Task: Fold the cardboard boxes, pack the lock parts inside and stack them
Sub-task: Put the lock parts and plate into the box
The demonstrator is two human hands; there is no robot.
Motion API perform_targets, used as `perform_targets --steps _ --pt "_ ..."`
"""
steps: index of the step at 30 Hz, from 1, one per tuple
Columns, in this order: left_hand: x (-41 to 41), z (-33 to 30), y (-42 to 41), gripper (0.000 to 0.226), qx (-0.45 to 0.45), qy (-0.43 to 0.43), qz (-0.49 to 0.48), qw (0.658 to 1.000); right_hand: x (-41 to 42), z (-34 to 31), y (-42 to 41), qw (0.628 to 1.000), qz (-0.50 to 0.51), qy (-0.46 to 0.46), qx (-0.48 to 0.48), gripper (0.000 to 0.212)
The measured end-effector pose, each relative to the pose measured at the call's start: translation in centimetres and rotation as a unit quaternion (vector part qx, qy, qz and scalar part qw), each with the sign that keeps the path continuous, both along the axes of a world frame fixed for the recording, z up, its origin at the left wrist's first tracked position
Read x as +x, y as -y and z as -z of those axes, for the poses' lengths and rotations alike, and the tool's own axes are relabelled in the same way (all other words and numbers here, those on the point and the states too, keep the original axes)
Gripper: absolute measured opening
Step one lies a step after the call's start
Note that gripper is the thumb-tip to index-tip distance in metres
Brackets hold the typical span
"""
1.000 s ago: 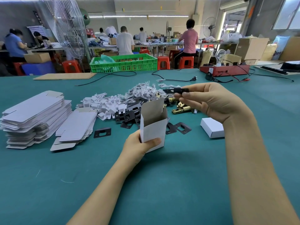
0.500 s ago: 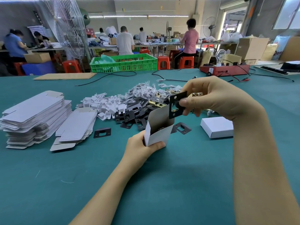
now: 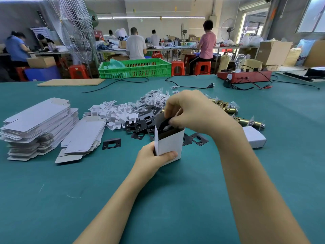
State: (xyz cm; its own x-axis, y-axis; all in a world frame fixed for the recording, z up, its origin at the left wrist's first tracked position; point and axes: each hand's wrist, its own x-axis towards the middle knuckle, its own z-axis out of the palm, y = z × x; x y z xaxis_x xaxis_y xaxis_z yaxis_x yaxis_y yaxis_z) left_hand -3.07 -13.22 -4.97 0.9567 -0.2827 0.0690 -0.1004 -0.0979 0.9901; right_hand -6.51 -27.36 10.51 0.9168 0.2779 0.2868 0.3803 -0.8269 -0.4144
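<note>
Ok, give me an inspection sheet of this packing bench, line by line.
Surface: teal table, a few small scuffs.
Job's things: open box held upright; black plate going into its top; flat blanks stacked at left; closed box at right; loose plates, white inserts, brass latches and bagged parts piled behind.
Clutter: cardboard sheet, red unit, green crate.
Hands: left hand grips the open box; right hand pinches the black plate.
Cables: black cord with plug lies loose.
Surroundings: people at far benches, orange stools, fans.
</note>
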Motion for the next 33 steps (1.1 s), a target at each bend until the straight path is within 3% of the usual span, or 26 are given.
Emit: perform_targets --steps 10,18,26,29,33 --pt "-0.3 -0.1 -0.1 0.038 -0.026 0.0 0.003 1.0 0.4 1.1 -1.1 0.999 -0.011 -0.004 -0.037 0.019" --pt "-0.1 0.0 -0.2 0.04 -0.03 0.0 0.003 1.0 0.7 1.7 -1.0 1.0 -0.007 -0.015 -0.007 0.018" --pt "-0.1 0.0 -0.2 0.039 -0.034 0.008 0.014 0.999 0.6 0.7 1.9 0.996 0.024 0.005 0.087 0.008" --pt "0.0 0.0 -0.2 0.045 -0.025 0.007 0.006 1.0 0.5 0.6 4.4 0.987 0.069 0.01 0.145 0.001" --pt "0.0 0.1 -0.2 0.04 -0.042 0.001 -0.019 0.999 0.8 1.6 7.3 0.971 0.149 -0.015 0.188 0.007"
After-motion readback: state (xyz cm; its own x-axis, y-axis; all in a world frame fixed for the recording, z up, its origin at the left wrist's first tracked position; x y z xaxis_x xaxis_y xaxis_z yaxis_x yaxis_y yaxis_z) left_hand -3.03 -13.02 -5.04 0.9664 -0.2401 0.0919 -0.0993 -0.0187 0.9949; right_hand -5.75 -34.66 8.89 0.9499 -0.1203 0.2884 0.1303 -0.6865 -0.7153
